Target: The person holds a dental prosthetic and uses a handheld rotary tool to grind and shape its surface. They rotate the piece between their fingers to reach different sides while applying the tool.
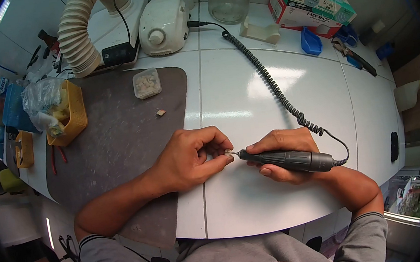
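Note:
My right hand [290,140] is wrapped round a black rotary handpiece [297,160], thumb along its top. Its thin metal bit [235,153] points left and meets the fingertips of my left hand [184,156]. Those fingers are pinched on something small and pale, mostly hidden, whose kind I cannot make out. From the handpiece's rear end a coiled black cord [266,76] runs up to a white control box [163,26] with a round knob. On the dark mat [121,161] lie a small pale chip [161,113] and a clear tub [149,95] of whitish pieces.
A yellow basket [81,114] with plastic bags stands at the left. Behind the mat bends a ribbed hose [75,40]. Along the back are a glass jar [229,3], face mask boxes [304,8], a blue tray [310,41] and pliers-like tools [361,63].

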`<state>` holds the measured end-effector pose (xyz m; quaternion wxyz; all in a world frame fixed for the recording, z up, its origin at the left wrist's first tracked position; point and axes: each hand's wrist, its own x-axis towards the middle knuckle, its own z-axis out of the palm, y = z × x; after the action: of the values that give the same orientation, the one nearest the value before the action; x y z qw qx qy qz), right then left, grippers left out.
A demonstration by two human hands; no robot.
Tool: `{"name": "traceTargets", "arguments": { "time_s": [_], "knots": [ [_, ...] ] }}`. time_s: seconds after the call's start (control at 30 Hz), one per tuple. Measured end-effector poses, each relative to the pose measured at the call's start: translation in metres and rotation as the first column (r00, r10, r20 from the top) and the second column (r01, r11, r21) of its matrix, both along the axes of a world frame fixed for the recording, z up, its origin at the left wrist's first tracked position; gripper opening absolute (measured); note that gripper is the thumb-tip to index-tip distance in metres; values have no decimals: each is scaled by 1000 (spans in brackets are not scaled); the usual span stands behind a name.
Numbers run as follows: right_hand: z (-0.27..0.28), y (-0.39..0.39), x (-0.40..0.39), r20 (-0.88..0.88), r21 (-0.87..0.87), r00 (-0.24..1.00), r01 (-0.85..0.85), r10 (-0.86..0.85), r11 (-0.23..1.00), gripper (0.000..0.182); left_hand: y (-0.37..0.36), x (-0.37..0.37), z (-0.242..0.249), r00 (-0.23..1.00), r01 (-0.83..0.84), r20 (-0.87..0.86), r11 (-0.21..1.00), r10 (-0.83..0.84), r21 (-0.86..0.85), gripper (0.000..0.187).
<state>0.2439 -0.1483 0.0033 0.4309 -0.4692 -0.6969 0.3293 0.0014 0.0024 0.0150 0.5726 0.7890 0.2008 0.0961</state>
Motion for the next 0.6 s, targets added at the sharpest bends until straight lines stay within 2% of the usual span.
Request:
{"name": "traceTargets", "arguments": {
  "time_s": [0.17, 0.47, 0.6],
  "knots": [
    [2, 0, 1, -6, -10, 1000, -4, 4, 1000, 36, -1, 0, -6, 999, -18, 46, 1000, 18, 16, 20],
    [2, 1, -1, -3, -4, 1000, 6, -6, 1000, 35, -2, 1, -2, 999, -28, 17, 999, 28, 18, 17],
    [2, 1, -1, -4, 0, 1000, -3, 3, 1000, 35, -3, 2, -6, 997, -18, 73, 998, 14, 66, 16]
  ]
}}
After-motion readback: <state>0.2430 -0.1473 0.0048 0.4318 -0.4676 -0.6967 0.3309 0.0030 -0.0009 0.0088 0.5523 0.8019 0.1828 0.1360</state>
